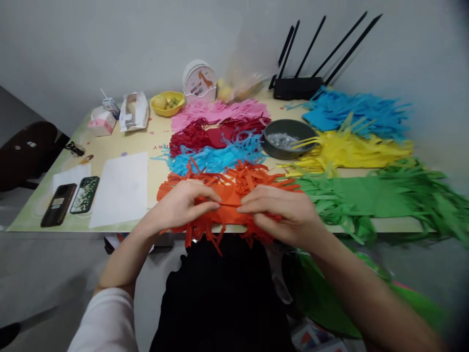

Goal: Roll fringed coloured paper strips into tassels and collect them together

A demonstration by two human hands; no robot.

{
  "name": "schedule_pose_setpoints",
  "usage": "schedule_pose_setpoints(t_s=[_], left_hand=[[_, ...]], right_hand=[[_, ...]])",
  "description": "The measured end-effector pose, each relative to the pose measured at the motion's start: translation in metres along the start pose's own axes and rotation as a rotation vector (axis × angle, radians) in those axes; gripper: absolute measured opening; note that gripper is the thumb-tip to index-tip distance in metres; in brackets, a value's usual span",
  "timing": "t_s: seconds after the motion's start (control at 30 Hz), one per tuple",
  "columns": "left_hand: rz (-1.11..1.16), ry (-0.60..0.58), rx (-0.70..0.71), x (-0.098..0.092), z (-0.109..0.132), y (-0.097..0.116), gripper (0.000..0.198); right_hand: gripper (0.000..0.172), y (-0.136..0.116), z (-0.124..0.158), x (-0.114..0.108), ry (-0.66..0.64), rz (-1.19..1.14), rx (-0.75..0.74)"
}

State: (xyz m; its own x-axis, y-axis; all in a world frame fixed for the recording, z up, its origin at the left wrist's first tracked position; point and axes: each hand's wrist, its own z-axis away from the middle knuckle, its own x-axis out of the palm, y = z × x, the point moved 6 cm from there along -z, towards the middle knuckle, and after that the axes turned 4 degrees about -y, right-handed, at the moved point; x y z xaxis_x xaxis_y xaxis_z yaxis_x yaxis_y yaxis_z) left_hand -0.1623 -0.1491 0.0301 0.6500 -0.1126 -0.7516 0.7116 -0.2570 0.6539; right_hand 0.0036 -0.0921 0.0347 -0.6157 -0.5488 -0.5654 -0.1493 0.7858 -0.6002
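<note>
A sheet of orange fringed paper (234,188) lies at the table's near edge, its cut strips hanging over the front. My left hand (179,205) pinches a thin orange strip from the left. My right hand (282,210) pinches the same strip from the right, fingers pressed together. Both hands hover just above the orange paper. Behind it lie fringed sheets in light blue (216,157), dark red (212,136) and pink (220,111).
Green (370,195), yellow (351,149) and blue (351,113) fringed paper cover the right side. A dark bowl (287,146) sits mid-table. Two phones (71,198) and white paper (119,188) lie at left. A router (296,88), yellow fruit bowl (167,103) and cartons stand at the back.
</note>
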Motion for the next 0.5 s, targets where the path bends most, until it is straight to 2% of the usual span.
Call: schedule_pose_setpoints(t_s=[0.07, 0.17, 0.23, 0.33, 0.4, 0.5], left_hand=[[-0.131, 0.093, 0.045, -0.003, 0.003, 0.001, 0.015], [-0.216, 0.231, 0.142, -0.006, 0.009, 0.004, 0.015], [-0.236, 0.255, 0.195, -0.005, 0.013, 0.005, 0.014], [-0.334, 0.26, 0.235, 0.0, 0.02, 0.001, 0.016], [-0.422, 0.302, 0.264, 0.002, 0.027, -0.004, 0.019], [-0.494, 0.469, 0.335, 0.006, 0.038, -0.007, 0.027]], right_hand=[[0.027, 0.006, 0.0, -0.001, -0.114, -0.008, 0.07], [0.03, 0.026, -0.004, -0.002, -0.18, -0.128, 0.323], [0.025, 0.037, -0.006, 0.008, -0.213, -0.343, 0.46], [0.026, 0.043, -0.007, 0.039, -0.323, -0.756, 0.568], [0.026, 0.042, -0.005, 0.054, -0.294, -0.933, 0.614], [0.025, 0.036, -0.003, 0.063, -0.169, -0.985, 0.615]])
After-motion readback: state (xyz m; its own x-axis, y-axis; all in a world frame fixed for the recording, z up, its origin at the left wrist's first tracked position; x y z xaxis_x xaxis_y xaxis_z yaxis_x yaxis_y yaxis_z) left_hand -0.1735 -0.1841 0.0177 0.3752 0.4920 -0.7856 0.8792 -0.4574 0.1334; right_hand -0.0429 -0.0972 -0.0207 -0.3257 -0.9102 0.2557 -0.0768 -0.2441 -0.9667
